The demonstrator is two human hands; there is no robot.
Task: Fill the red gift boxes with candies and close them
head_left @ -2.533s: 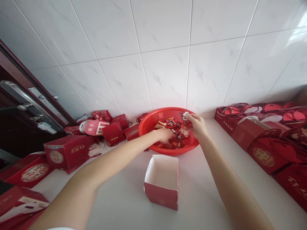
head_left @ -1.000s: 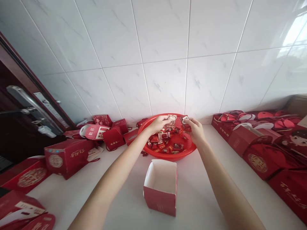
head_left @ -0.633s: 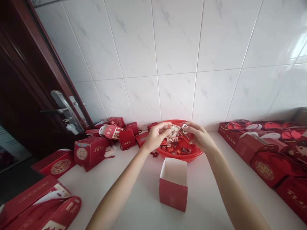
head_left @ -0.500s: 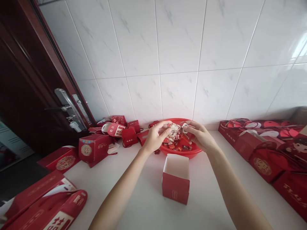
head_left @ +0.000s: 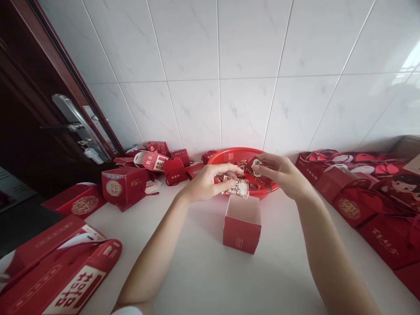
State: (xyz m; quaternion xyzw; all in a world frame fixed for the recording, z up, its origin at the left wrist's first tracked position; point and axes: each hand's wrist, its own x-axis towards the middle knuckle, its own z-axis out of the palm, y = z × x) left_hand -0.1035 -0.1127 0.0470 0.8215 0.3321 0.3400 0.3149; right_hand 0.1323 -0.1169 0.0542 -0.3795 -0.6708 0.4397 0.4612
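Note:
My left hand (head_left: 210,181) is closed on a cream-and-red wrapped packet (head_left: 236,187), held just above the back rim of an open red box (head_left: 242,234). My right hand (head_left: 284,173) grips a dark red packet with a white patch (head_left: 260,169) over the basket's right side. Behind the box sits a red plastic basket (head_left: 218,158) with small wrapped sweets inside, partly hidden by both hands. The box stands upright on the white table, its open top showing a pale interior.
Red gift boxes (head_left: 124,188) lie in a loose group at the left, with larger red boxes (head_left: 55,280) at front left. Rows of red boxes (head_left: 357,214) line the right side. A tiled wall (head_left: 197,109) rises behind the table (head_left: 197,271); a dark door (head_left: 29,131) is at far left.
My left hand has brought its packet down from over the basket toward the box. My right hand has shifted slightly right with its packet, and the view has tilted a little.

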